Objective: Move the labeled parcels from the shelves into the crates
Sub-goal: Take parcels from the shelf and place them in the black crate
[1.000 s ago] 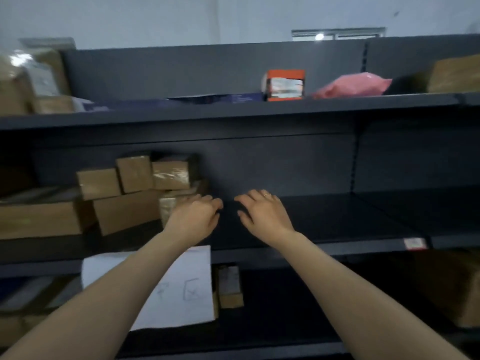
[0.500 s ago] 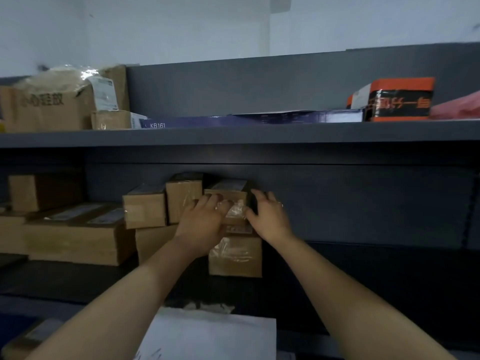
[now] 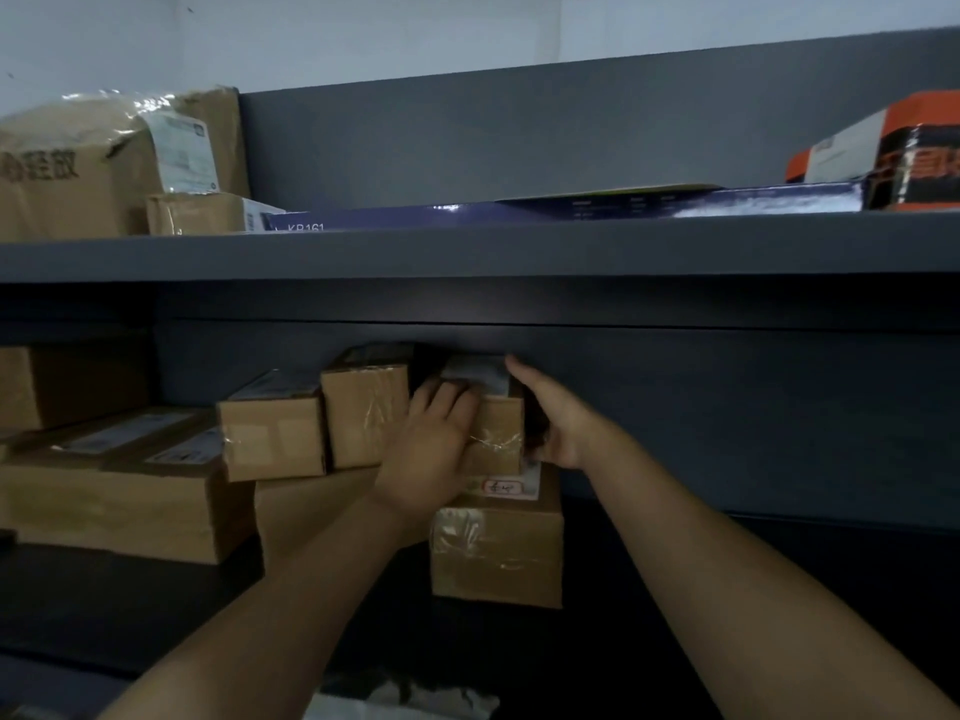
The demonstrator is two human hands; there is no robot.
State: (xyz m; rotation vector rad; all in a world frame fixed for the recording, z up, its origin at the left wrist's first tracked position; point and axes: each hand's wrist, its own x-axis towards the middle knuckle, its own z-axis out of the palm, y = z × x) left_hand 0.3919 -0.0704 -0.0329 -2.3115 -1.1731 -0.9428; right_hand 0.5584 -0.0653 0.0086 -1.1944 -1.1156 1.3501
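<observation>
Both hands have reached in from the bare shelf, the left hand point(image 3: 441, 449) and right hand point(image 3: 558, 433) now clamping the small taped parcel point(image 3: 496, 433) between them, ready for lifting out.

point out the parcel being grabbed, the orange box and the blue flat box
parcel point(image 3: 496, 433): head view, taped brown front face between the hands
orange box point(image 3: 919, 153): head view, dark printed side, top shelf right
blue flat box point(image 3: 571, 213): head view, long front edge on top shelf
</observation>
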